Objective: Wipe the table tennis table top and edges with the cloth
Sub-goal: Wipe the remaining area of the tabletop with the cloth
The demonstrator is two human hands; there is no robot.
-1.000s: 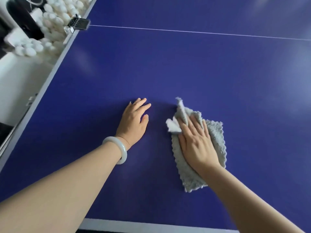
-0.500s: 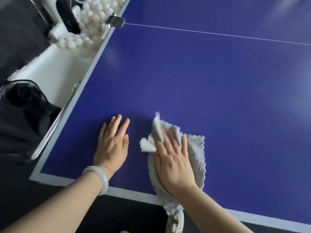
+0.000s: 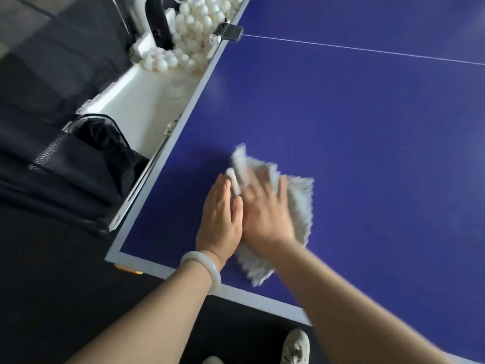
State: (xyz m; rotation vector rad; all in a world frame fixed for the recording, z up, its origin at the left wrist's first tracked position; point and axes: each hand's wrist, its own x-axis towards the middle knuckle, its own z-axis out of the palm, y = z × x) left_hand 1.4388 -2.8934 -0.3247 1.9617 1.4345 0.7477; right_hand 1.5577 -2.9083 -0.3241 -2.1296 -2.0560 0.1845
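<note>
Mid-wipe, near-left corner of bench (image 3: 367,132). R hand (image 3: 265,214) flat, fingers straight, pressing cloth (image 3: 299,200) onto blue top. L hand (image 3: 221,214) flat just beside, holding nothing. Next, prob: sweep cloth over white edge strip (image 3: 252,294), steady pressure.

Blue table tennis table (image 3: 367,127) with white edge lines, a pale blurred cloth (image 3: 299,200) near its corner, perhaps crumpled.
</note>
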